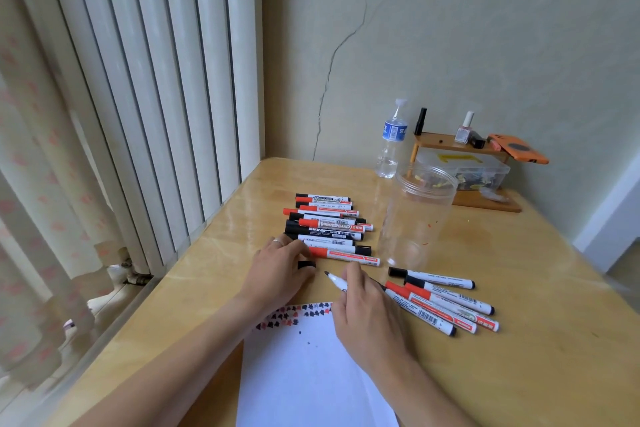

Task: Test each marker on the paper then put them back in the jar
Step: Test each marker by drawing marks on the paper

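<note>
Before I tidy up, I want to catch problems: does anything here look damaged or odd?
Yes: a long crack runs down the wall behind the table. The jar has small red specks inside. Nothing is spilled.

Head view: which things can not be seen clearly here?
- Uncapped marker: its barrel is hidden under the right hand.
- Black cap: partly covered by the left hand.
- Paper: its near part is cut off by the bottom edge.
- Marker labels in the pile: mostly too small to read.
- Storage box contents: blurred behind the jar.
</note>
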Demonstrator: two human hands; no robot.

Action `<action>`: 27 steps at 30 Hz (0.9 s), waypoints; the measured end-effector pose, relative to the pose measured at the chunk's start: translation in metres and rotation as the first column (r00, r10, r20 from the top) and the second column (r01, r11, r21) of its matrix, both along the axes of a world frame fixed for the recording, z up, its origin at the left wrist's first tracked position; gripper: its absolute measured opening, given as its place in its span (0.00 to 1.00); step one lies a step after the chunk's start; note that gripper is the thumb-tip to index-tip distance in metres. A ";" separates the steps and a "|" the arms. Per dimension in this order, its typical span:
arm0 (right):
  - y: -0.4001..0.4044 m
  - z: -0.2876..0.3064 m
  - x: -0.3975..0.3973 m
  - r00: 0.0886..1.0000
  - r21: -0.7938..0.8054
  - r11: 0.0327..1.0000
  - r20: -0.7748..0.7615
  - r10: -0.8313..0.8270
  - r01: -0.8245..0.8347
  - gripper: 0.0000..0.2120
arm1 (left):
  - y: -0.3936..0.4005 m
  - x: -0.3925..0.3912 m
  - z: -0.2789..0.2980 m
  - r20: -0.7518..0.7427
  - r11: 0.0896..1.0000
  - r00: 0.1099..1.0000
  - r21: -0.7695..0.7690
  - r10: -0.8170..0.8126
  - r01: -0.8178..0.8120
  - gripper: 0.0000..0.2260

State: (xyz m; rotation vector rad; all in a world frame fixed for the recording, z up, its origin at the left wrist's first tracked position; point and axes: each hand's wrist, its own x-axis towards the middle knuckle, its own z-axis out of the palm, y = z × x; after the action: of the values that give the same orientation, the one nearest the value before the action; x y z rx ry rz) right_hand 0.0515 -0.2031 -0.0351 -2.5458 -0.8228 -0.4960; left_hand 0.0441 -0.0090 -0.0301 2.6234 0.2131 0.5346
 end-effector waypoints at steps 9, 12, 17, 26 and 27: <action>0.001 -0.001 0.000 0.999 0.017 1.000 0.050 0.009 -0.010 0.16 | 0.021 -0.060 -0.001 0.089 0.959 0.955 0.053 -0.282 0.278 0.04; 0.002 0.002 -0.001 1.000 0.074 0.997 0.015 0.023 -0.024 0.22 | 0.025 -0.076 -0.003 0.003 0.915 0.919 0.087 -0.395 0.393 0.12; -0.003 0.005 0.000 0.990 0.111 0.988 0.098 0.099 -0.109 0.24 | 0.022 -0.074 -0.008 -0.039 0.932 0.937 0.098 -0.346 0.348 0.19; -0.005 0.020 0.000 0.787 0.722 0.683 -0.358 0.503 -0.108 0.17 | 0.018 -0.076 -0.004 -0.131 0.937 0.935 0.081 -0.329 0.340 0.18; -0.006 0.020 0.001 0.709 0.776 0.629 -0.421 0.566 -0.041 0.19 | 0.017 -0.076 -0.004 -0.149 0.933 0.930 0.079 -0.336 0.350 0.18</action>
State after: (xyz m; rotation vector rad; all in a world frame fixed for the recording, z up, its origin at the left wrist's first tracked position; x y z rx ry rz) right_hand 0.0525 -0.2088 -0.0150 -1.5617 -0.6179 0.1811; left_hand -0.0318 0.0080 -0.0337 2.7151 -0.2390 0.2553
